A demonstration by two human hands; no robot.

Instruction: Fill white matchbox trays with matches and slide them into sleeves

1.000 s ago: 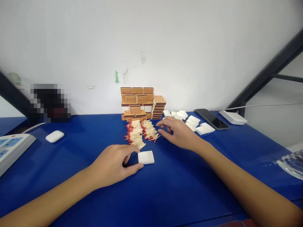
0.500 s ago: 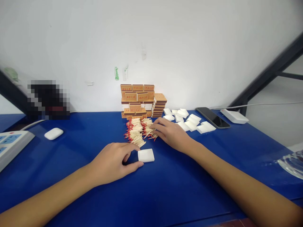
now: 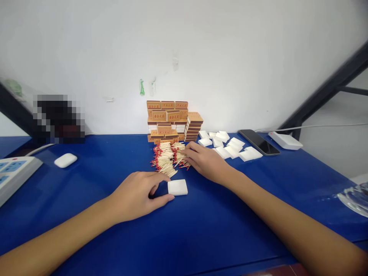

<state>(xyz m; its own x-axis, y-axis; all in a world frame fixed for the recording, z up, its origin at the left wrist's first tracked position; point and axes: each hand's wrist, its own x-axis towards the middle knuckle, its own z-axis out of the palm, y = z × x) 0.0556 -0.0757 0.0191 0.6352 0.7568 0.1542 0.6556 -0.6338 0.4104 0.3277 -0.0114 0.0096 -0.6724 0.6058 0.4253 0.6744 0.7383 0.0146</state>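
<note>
My left hand (image 3: pixel 138 194) rests on the blue table (image 3: pixel 201 230) and pinches a small white matchbox tray (image 3: pixel 177 187) between thumb and forefinger. My right hand (image 3: pixel 204 160) lies on the right side of a pile of red-tipped matches (image 3: pixel 166 158), fingers closing on some of them. Behind the pile, against the wall, stands a stack of orange matchbox sleeves (image 3: pixel 169 120). Several more white trays (image 3: pixel 230 146) lie scattered to the right of the stack.
A black phone (image 3: pixel 258 142) and a white box with a cable (image 3: pixel 285 140) lie at the back right. A white earbud case (image 3: pixel 65 160) and a power strip (image 3: pixel 13 174) sit at the left. Clear plastic (image 3: pixel 355 197) shows at the right edge.
My right hand has moved left from the white trays onto the match pile and its fingers have curled over the matches. My left hand has kept hold of the white tray.
</note>
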